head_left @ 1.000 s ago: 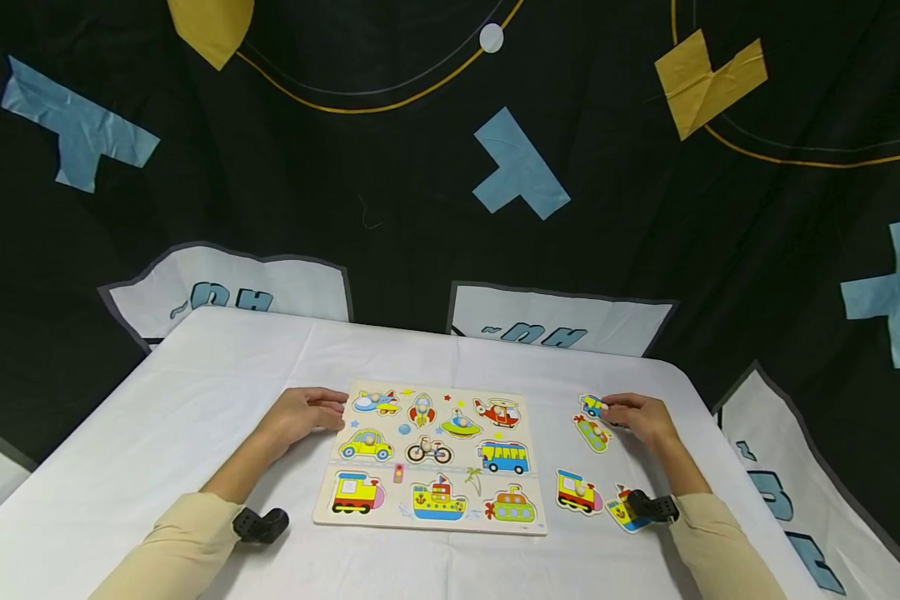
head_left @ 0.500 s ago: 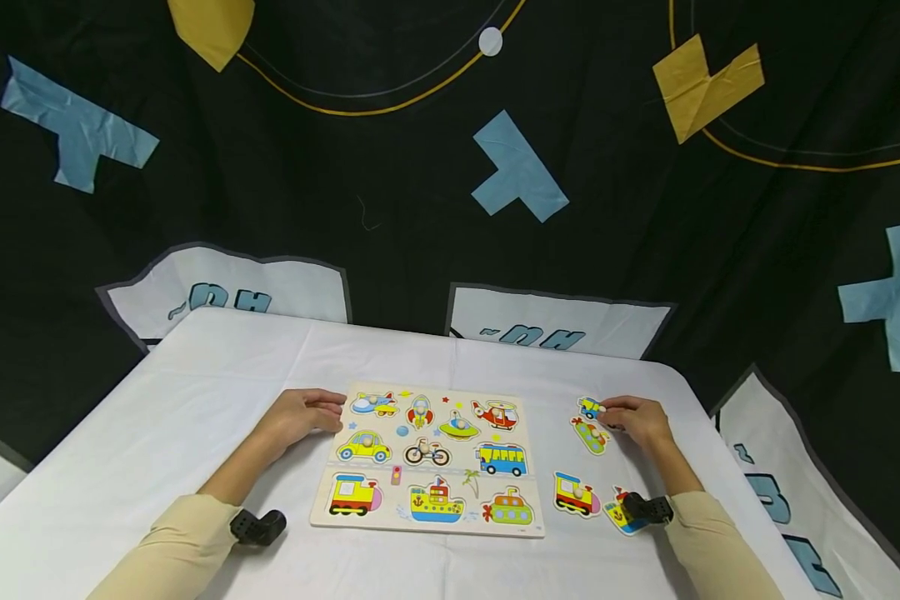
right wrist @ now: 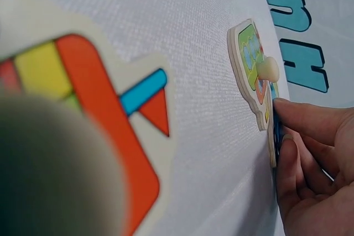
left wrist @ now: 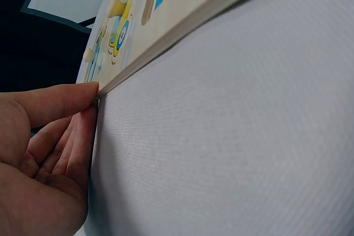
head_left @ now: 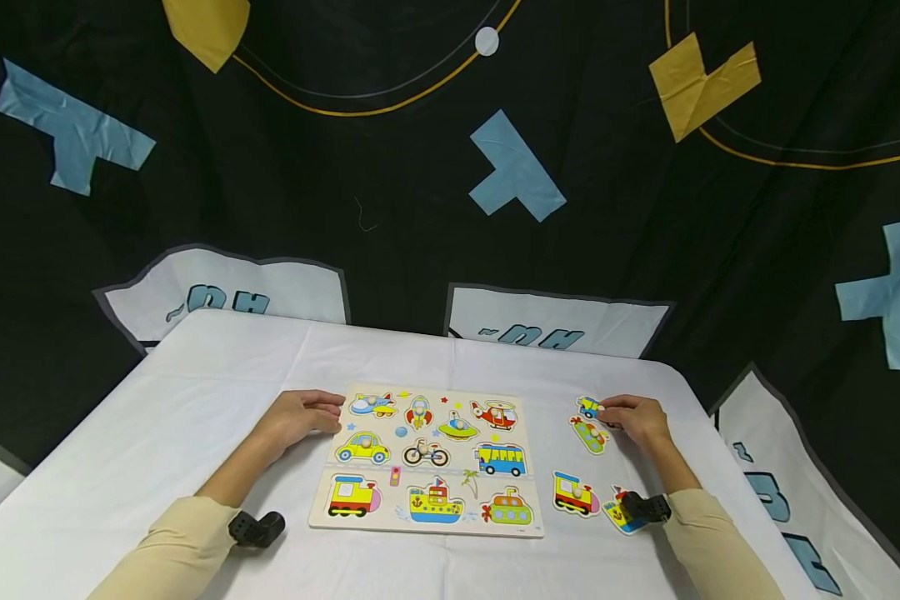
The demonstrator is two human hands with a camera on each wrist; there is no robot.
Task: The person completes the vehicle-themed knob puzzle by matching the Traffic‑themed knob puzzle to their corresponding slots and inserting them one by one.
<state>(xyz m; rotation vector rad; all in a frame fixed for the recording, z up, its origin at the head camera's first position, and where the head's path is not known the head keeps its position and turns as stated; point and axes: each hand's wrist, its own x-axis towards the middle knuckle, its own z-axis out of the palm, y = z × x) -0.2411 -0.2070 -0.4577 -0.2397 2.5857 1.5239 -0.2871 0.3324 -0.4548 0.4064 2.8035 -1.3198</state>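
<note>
Creased, plain beige fabric sleeves (head_left: 161, 546), worn left and right.
Small, rounded black wrist cameras (head_left: 258, 529) (one per side) jut out beside the cuffs (head_left: 213, 517).

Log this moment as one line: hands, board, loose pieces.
Left hand: touching edge of puzzle board | Right hand: pinching bus piece | Loose beside board: train piece, ship piece, submarine piece | Bus slot: unfilled
</note>
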